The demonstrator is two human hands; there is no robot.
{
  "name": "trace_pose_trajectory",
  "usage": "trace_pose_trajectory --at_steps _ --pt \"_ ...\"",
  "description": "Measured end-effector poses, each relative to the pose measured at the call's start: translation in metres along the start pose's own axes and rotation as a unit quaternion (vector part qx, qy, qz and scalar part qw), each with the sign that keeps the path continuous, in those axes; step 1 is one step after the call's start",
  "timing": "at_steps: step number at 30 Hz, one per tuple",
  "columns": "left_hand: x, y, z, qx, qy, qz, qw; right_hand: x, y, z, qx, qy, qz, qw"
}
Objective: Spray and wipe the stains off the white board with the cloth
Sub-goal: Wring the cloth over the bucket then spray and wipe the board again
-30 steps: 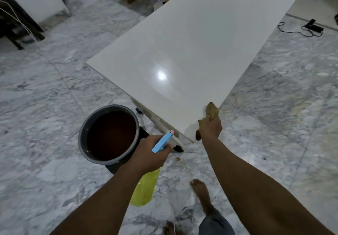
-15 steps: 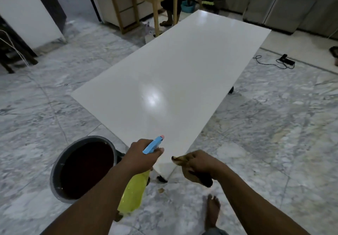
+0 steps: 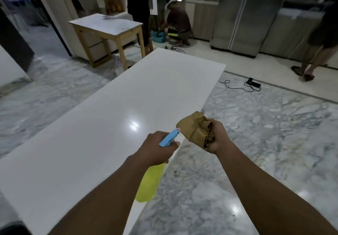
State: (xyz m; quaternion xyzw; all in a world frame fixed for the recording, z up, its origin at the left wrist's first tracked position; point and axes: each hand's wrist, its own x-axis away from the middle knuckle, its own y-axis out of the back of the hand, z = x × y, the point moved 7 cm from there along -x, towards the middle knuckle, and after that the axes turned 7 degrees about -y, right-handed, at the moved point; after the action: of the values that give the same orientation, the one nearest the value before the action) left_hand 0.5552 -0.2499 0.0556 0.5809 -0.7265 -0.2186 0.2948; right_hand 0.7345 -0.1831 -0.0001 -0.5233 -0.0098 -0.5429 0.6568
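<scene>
The long white board (image 3: 113,117) lies flat and runs away from me towards the back of the room; its glossy face shows a lamp glare and no stain that I can make out. My left hand (image 3: 155,148) grips a spray bottle (image 3: 150,181) with a yellow body and a blue nozzle, held over the board's right edge. The nozzle points at the crumpled tan cloth (image 3: 196,129), which has dark soiled folds. My right hand (image 3: 216,138) holds that cloth just beyond the board's right edge, over the floor.
Marble floor (image 3: 265,143) surrounds the board. A wooden table (image 3: 108,28) stands past the far end. One person crouches by a blue basin (image 3: 159,37), and others stand at the back. A black cable and plug (image 3: 252,85) lie on the floor at right.
My view has lifted and I have come closer along the board; the bucket has dropped out of sight. My right hand raised the cloth from the board's corner up to the nozzle.
</scene>
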Motion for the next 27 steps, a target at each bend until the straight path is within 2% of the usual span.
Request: trace_pose_trajectory --at_steps 13,23,26,27 --pt "-0.221 0.017 -0.046 -0.027 -0.033 0.042 0.998 -0.108 0.006 0.168 0.003 0.041 -0.027 0.999" --pt "-0.416 -0.013 -0.082 -0.036 -0.015 0.076 0.996 -0.216 0.040 0.307 -0.042 0.010 -0.039 0.998" --pt "-0.488 -0.031 -0.093 -0.014 -0.009 0.072 0.997 -0.279 0.077 0.374 -0.012 0.037 -0.101 0.994" --pt "-0.511 -0.035 -0.096 -0.007 -0.004 0.065 0.998 -0.298 0.092 0.396 0.020 0.045 -0.146 0.988"
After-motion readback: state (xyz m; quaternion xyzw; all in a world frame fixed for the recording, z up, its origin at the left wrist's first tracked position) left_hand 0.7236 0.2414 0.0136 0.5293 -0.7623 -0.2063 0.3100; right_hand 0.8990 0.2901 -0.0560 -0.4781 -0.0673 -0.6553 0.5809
